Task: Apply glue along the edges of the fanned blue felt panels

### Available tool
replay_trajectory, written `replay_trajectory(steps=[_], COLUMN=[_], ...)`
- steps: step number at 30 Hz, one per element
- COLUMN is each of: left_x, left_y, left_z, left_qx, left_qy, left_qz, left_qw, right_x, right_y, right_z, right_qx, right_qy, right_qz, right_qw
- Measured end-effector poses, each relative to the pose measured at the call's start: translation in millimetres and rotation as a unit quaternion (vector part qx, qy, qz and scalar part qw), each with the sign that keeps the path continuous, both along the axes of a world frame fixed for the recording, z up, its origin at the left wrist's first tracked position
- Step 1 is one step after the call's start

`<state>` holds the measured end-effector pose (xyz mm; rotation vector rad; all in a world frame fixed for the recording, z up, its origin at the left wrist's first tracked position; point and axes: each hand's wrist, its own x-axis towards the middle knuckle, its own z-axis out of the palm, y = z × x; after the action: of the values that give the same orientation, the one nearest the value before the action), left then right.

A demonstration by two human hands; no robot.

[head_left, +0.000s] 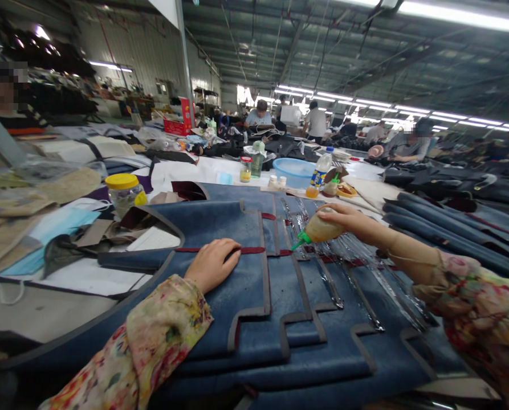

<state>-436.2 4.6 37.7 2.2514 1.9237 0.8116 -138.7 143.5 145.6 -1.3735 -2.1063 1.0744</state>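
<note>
A fanned stack of blue leather pieces [237,319] with dark red and grey edges lies in front of me. My left hand [211,263] rests flat on the top piece, fingers together beside a dark red strip [220,249]. My right hand [343,219] is closed round a small squeeze bottle [320,230] of yellowish glue. Its green nozzle [299,243] points down-left and touches the edge of a piece near the red strip. Glossy wet lines run along the edges of the pieces to the right.
A yellow-lidded jar [125,193], a blue face mask [53,230] and scraps lie at the left. Behind stand a blue basin [294,171], bottles [321,171] and small jars. More blue pieces [451,222] are stacked at the right. Other people work at far tables.
</note>
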Motion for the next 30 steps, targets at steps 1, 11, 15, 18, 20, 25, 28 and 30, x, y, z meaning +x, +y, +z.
replay_trajectory(steps=[1,11,15,18,20,25,28,30], left_x=[0,0,0,0,0,0,0,0], left_y=[0,0,0,0,0,0,0,0], left_z=[-0.1,0.8,0.5,-0.2,-0.6,-0.8,-0.6,-0.3], left_qx=[0.0,-0.003,-0.001,0.002,0.003,0.003,0.001,0.0], left_qy=[0.0,-0.001,-0.003,-0.005,-0.006,-0.008,-0.004,-0.001], left_qz=[-0.001,0.001,0.003,-0.002,-0.005,-0.001,0.0,0.0], left_qw=[1.0,1.0,1.0,1.0,1.0,1.0,1.0,1.0], right_x=[0,8,6,6,7,7,9,12], right_y=[-1,-5,-8,-13,-16,-20,-24,-27], right_z=[0.3,-1.2,0.1,5.2,7.8,6.1,4.9,5.6], right_qx=[0.009,0.054,0.081,0.078,0.077,0.116,0.106,0.084], right_qy=[0.001,-0.011,-0.021,-0.045,-0.057,-0.055,-0.064,-0.071], right_qz=[0.004,0.012,0.009,0.021,0.032,0.024,0.036,0.045], right_qw=[1.0,0.998,0.996,0.996,0.995,0.991,0.992,0.993])
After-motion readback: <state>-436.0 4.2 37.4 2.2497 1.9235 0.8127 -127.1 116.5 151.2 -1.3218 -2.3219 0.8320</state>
